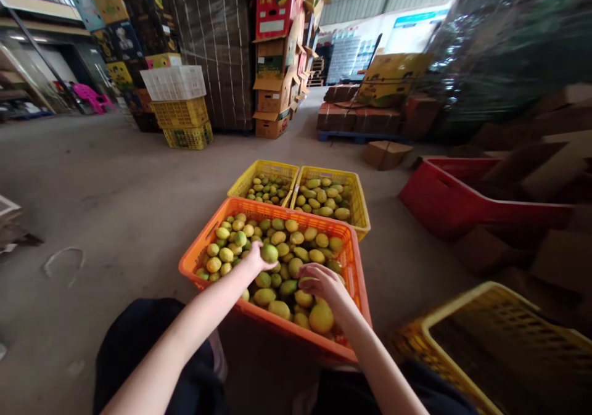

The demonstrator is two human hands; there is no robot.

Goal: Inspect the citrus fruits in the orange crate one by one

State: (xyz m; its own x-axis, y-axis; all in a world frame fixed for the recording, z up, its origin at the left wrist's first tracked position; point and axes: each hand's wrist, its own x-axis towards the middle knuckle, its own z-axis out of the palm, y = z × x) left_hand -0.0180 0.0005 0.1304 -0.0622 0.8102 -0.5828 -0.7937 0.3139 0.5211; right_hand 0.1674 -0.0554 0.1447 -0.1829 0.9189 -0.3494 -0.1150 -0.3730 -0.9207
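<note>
A large orange crate (277,325) in front of me is filled with yellow and green lemons (280,309). My left hand (256,259) is over its left middle, with thumb and fingers around a green lemon (269,253). To the right, my right hand (324,282) reaches low into the crate, its fingers curled over a greenish lemon (305,281) that they partly hide. Behind the orange crate stand two yellow crates side by side, a left one (240,184) and a right one (361,202), both holding more of these fruits.
A yellow crate (444,307) stands close by my right leg. Beyond it are a red bin (425,196) and loose cardboard. Farther off are stacked fruit cartons (272,63), white and yellow crates (180,110) and a blue pallet (342,136) with boxes.
</note>
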